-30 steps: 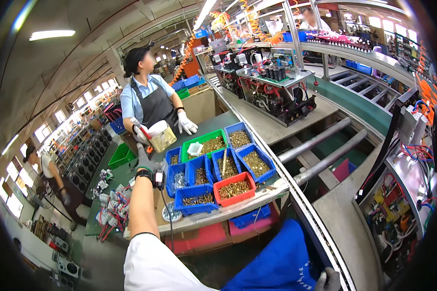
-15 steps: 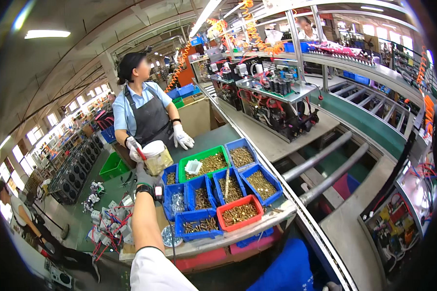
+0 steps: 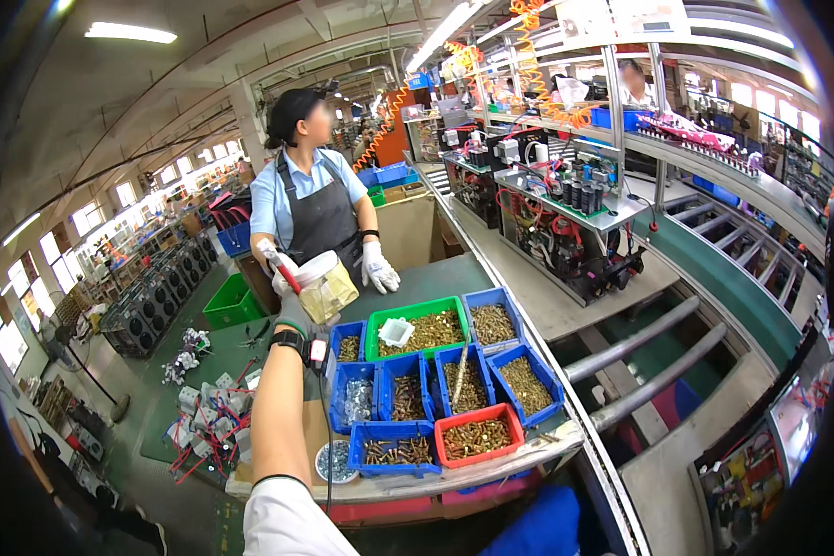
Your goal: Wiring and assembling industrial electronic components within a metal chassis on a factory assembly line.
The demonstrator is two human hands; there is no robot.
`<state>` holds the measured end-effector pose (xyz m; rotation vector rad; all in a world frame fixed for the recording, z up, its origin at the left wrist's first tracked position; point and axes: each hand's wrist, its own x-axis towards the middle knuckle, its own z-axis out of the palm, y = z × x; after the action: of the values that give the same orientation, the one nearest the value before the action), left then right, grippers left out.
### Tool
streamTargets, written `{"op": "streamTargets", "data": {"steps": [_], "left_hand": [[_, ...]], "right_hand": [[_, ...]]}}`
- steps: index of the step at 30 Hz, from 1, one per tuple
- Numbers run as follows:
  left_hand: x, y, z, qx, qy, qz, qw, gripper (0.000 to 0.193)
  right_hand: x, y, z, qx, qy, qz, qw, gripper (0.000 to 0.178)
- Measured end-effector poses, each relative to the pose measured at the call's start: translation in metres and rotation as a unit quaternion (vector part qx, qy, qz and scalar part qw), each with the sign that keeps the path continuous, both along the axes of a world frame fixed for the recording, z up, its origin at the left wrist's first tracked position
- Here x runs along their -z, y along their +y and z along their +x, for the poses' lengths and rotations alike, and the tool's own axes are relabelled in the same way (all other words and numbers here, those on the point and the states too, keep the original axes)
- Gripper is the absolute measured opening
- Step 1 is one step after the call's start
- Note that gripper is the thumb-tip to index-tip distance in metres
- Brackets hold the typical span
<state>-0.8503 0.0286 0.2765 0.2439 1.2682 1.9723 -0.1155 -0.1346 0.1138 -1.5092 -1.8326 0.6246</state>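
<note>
My left arm reaches up from the lower edge to a grey-gloved left hand [image 3: 295, 313], with a black band at the wrist. Its fingers are closed around the lower side of a tilted white tub [image 3: 329, 295] with yellowish tape or paper around it. A red bar-like piece [image 3: 287, 276] lies against the tub; what it belongs to is unclear. Just beyond it is a co-worker's white-gloved hand [image 3: 269, 248]. Beside my wrist stand blue bins [image 3: 394, 463], a green bin [image 3: 372, 338] and a red bin [image 3: 445, 454] of small brass-coloured parts. My right hand is out of view.
Across the bench a co-worker [image 3: 320, 213] in a grey apron rests the other gloved hand [image 3: 380, 269] on the green top. Wired white parts [image 3: 208, 417] lie on the left. A round dish [image 3: 336, 461] sits near the front edge. Metal rollers [image 3: 658, 361] run along the right.
The tub has risen and tilted in my left hand. My view has shifted, so bench and co-worker sit further right. A bit of grey at the lower right edge has gone from sight.
</note>
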Motion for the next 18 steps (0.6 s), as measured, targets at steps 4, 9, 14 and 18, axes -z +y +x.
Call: {"op": "streamTargets", "data": {"steps": [4, 9, 14, 18], "left_hand": [[-0.037, -0.033, 0.034, 0.025, 0.039, -0.016, 0.999, 0.075], [-0.028, -0.087, 0.078, 0.158, -0.028, 0.061, 0.985, 0.065], [0.005, -0.114, 0.173, 0.242, -0.059, 0.061, 0.967, 0.056], [0.014, -0.124, 0.260, 0.253, -0.080, -0.013, 0.964, 0.054]], "right_hand": [[-0.008, 0.012, -0.005, -0.022, 0.044, 0.003, 0.999, 0.027], [-0.014, 0.026, -0.003, -0.077, 0.089, 0.013, 0.993, 0.027], [-0.015, 0.020, 0.009, -0.107, 0.100, 0.030, 0.989, 0.022], [-0.013, 0.008, 0.026, -0.096, 0.131, 0.034, 0.986, 0.021]]}}
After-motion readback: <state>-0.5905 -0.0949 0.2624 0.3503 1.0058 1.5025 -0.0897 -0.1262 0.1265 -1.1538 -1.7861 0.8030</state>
